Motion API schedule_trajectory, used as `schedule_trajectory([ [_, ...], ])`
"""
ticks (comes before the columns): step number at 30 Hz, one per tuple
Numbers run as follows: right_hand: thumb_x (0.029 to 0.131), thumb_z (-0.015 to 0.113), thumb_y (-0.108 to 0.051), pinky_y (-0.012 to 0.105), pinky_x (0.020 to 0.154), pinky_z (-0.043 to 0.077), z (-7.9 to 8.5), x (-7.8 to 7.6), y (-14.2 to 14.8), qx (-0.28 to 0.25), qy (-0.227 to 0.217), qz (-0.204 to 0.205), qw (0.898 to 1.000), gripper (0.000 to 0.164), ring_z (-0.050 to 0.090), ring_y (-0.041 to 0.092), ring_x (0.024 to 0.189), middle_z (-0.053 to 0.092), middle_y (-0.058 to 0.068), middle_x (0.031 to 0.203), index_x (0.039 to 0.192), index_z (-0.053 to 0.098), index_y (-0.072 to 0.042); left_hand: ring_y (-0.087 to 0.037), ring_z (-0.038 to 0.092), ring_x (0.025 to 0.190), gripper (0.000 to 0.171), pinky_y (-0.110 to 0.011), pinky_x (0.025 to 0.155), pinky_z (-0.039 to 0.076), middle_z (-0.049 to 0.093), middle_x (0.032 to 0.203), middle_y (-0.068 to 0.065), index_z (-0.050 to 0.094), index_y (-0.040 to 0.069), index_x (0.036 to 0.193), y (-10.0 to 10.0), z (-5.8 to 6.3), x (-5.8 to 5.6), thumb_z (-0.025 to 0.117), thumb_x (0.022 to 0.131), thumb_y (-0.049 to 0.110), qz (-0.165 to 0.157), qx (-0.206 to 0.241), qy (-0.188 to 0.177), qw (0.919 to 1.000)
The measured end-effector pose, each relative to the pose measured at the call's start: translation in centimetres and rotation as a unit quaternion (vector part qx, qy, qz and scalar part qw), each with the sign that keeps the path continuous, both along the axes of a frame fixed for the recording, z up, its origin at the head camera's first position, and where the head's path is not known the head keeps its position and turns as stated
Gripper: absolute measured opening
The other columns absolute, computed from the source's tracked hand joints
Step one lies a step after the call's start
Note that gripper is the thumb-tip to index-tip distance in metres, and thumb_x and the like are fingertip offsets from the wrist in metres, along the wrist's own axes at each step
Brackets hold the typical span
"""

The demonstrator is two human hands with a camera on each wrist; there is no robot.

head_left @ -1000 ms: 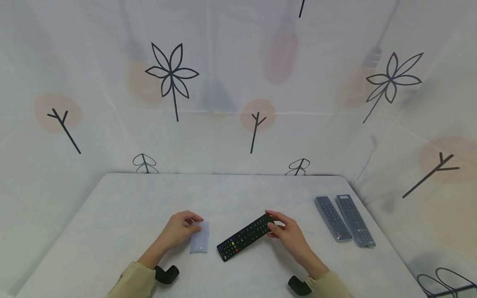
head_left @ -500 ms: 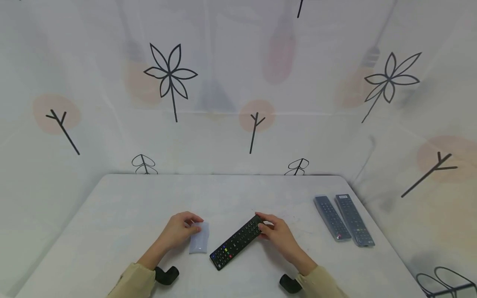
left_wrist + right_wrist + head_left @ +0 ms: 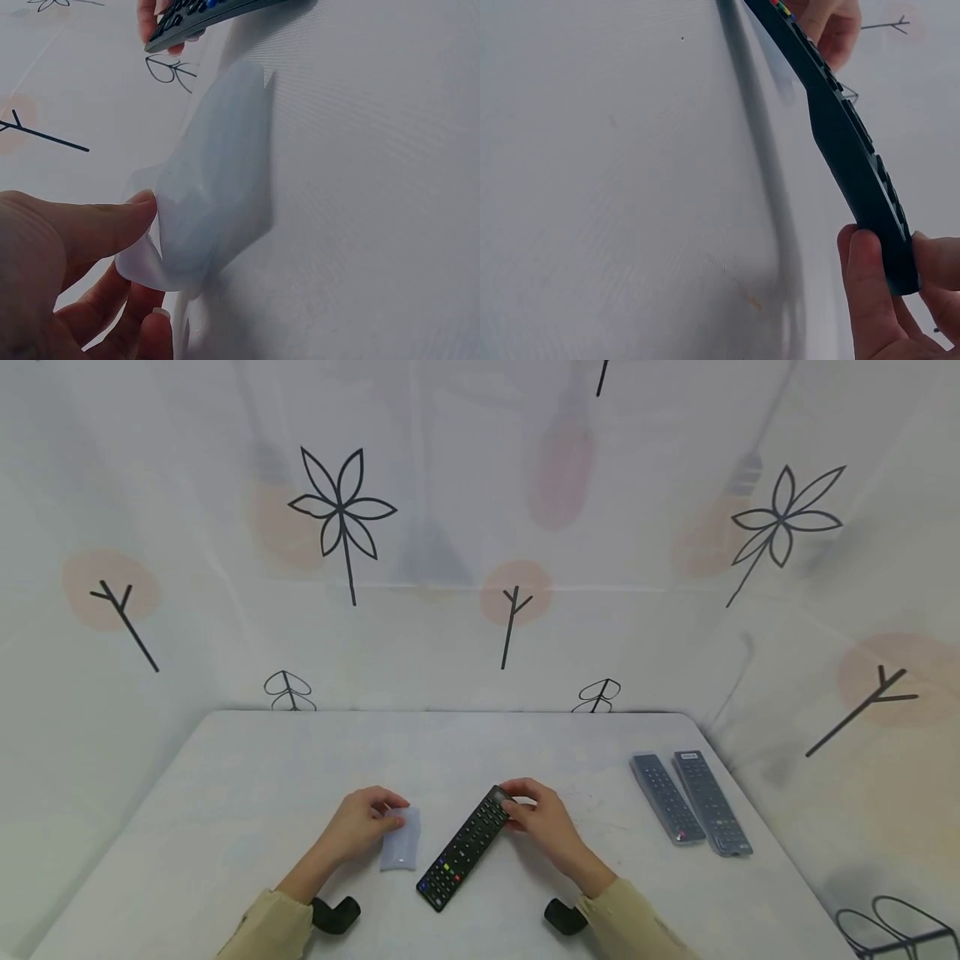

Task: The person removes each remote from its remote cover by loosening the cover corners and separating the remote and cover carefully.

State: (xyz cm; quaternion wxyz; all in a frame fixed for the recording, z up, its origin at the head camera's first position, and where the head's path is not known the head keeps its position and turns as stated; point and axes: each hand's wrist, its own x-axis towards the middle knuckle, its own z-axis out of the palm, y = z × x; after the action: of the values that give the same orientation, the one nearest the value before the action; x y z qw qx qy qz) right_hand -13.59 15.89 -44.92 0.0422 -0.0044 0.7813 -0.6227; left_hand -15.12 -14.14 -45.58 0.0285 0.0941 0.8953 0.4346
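My left hand (image 3: 362, 821) pinches the top end of a pale, translucent plastic sleeve (image 3: 400, 843) between thumb and fingers. In the left wrist view the sleeve (image 3: 217, 165) bulges slightly, its held edge puckered at the thumb. To its right, my right hand (image 3: 546, 820) grips the far end of a black remote control (image 3: 463, 850) with rows of buttons and a few coloured keys. The remote slants with its lower end toward the sleeve. Seen from the right wrist, the remote (image 3: 847, 150) is edge-on, thumb on the button side, fingers behind, casting a shadow on the table.
Two more remotes in clear sleeves, one shorter (image 3: 667, 799) and one longer (image 3: 712, 803), lie side by side at the table's right. The white table (image 3: 300, 752) ends at a patterned cloth backdrop (image 3: 435, 635). A black wrist mount (image 3: 336, 915) sits by the left sleeve cuff.
My right hand has moved left with the remote, bringing it closer to the plastic sleeve, and the remote has turned steeper. The left hand and the sleeve have stayed put.
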Motion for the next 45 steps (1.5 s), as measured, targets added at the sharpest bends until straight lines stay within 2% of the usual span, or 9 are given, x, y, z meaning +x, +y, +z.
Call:
schedule_trajectory([
  [8,0.096,0.061,0.001,0.033,0.080,0.057,-0.1,-0.9,-0.9,0.006,-0.004,0.016,1.000,0.030,0.065,0.024,0.101,0.058,0.018,0.128,0.126,0.064,-0.001,-0.013,0.056,0.083,0.018,-0.033,0.072,0.048,0.065,0.091,0.006,0.075,0.017,0.096,0.1,0.1,0.0,0.078,0.083,0.005,-0.006,0.001,0.002,1.0000],
  [13,0.086,0.075,-0.005,0.035,0.079,0.055,-0.3,-1.4,-1.5,0.054,-0.001,0.016,0.998,0.043,0.065,0.022,0.097,0.062,0.016,0.125,0.128,0.065,-0.004,-0.014,0.057,0.084,0.018,-0.033,0.073,0.048,0.066,0.091,0.005,0.075,0.015,0.096,0.2,0.3,0.0,0.078,0.083,0.003,-0.008,0.006,0.005,0.9999],
  [17,0.080,0.081,-0.004,0.037,0.079,0.054,-0.6,-1.5,-2.2,0.087,0.004,0.015,0.996,0.053,0.064,0.023,0.098,0.060,0.016,0.126,0.129,0.064,-0.006,-0.014,0.057,0.084,0.017,-0.033,0.073,0.049,0.066,0.091,0.005,0.075,0.015,0.096,0.2,0.3,0.0,0.078,0.083,0.003,-0.008,0.007,0.007,0.9999],
  [22,0.080,0.081,-0.003,0.038,0.080,0.054,-0.8,-1.9,-3.0,0.089,0.011,0.018,0.996,0.051,0.065,0.025,0.101,0.058,0.017,0.129,0.129,0.065,-0.006,-0.013,0.058,0.084,0.017,-0.033,0.073,0.049,0.067,0.092,0.005,0.075,0.015,0.096,0.2,0.2,0.0,0.078,0.083,0.004,-0.009,0.006,0.007,0.9999],
  [32,0.084,0.077,0.000,0.041,0.083,0.055,-0.8,-2.8,-4.3,0.081,0.029,0.058,0.995,0.047,0.067,0.030,0.104,0.065,0.019,0.122,0.129,0.064,-0.002,-0.014,0.057,0.084,0.017,-0.034,0.073,0.049,0.066,0.093,0.005,0.075,0.016,0.097,0.4,0.2,0.1,0.078,0.084,0.004,-0.005,-0.011,0.008,0.9999],
  [45,0.081,0.077,0.005,0.045,0.093,0.051,-0.6,-3.3,-6.2,0.080,0.025,0.033,0.996,0.040,0.059,0.038,0.120,0.062,0.018,0.130,0.120,0.071,-0.007,-0.016,0.056,0.084,0.017,-0.035,0.074,0.048,0.066,0.093,0.005,0.076,0.017,0.097,0.7,0.3,0.1,0.077,0.084,0.006,0.001,-0.023,-0.008,0.9997],
])
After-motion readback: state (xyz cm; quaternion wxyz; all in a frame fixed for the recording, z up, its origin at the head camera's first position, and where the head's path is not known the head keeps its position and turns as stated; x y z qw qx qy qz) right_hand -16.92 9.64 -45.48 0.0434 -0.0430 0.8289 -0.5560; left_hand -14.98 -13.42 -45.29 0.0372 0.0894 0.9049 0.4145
